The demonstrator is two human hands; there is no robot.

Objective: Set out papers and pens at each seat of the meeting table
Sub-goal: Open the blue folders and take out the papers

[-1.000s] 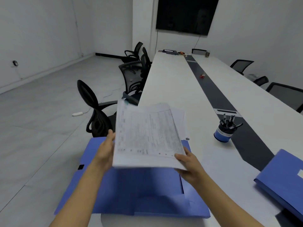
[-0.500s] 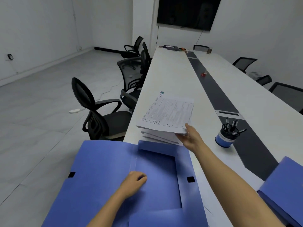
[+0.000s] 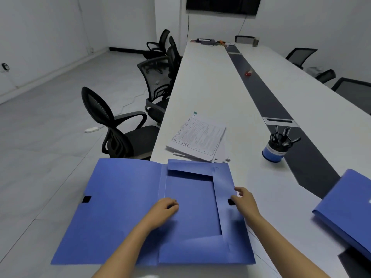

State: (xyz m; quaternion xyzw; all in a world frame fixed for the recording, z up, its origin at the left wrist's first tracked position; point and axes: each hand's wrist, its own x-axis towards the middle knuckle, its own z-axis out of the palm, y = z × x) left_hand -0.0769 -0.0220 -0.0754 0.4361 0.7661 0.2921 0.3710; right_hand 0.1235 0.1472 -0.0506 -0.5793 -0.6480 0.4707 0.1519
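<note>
A stack of printed papers point(image 3: 197, 140) lies on the long white meeting table point(image 3: 204, 81), just beyond an open blue folder point(image 3: 124, 207). A small green clip point(image 3: 194, 113) sits at the stack's far corner. My left hand point(image 3: 165, 207) rests on the folder's inner panel with curled fingers, holding nothing. My right hand point(image 3: 244, 198) touches the folder's right flap by its black fastener, fingers loosely bent. A blue pen cup point(image 3: 274, 149) with several pens stands to the right, on the edge of the dark centre strip.
Black mesh chairs point(image 3: 112, 125) line the table's left side, and more chairs point(image 3: 301, 56) stand on the right. A second blue folder point(image 3: 349, 207) lies at the near right. A small red object point(image 3: 248, 73) sits on the dark strip. Clutter lies at the far end.
My right hand set the paper stack down on the table beyond the folder, let go and came back to the folder's right flap. My left hand moved onto the folder's inside.
</note>
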